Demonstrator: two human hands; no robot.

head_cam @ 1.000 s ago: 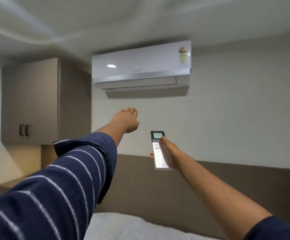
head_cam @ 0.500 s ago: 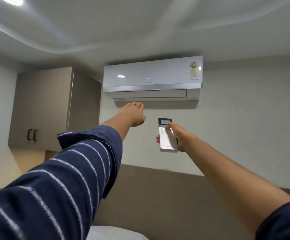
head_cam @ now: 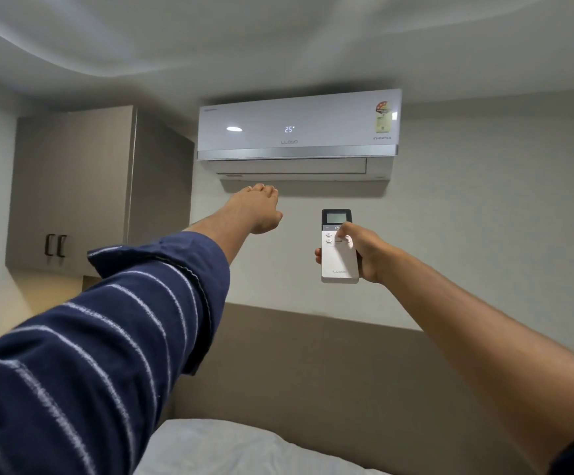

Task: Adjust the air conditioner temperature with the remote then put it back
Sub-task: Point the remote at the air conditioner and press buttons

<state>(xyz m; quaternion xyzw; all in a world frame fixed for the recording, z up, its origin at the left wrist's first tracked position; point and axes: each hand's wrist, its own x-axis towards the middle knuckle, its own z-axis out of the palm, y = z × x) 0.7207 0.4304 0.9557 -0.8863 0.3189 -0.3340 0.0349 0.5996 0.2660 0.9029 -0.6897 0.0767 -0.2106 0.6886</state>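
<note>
Air conditioner [head_cam: 297,132] display newly lit at 25. Remote [head_cam: 339,246] gripped in right hand [head_cam: 364,253]; left hand [head_cam: 258,212] outstretched, empty, fingers together. Cabinet [head_cam: 73,190] on left wall.

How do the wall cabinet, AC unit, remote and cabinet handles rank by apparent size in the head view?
Largest to smallest, as they look:
1. Beige wall-mounted cabinet
2. White split air conditioner, close to the cabinet, so that order is unsure
3. Silver remote with dark screen, held nearer the camera
4. Pair of black cabinet handles

White bedding [head_cam: 230,447] on bed.
</note>
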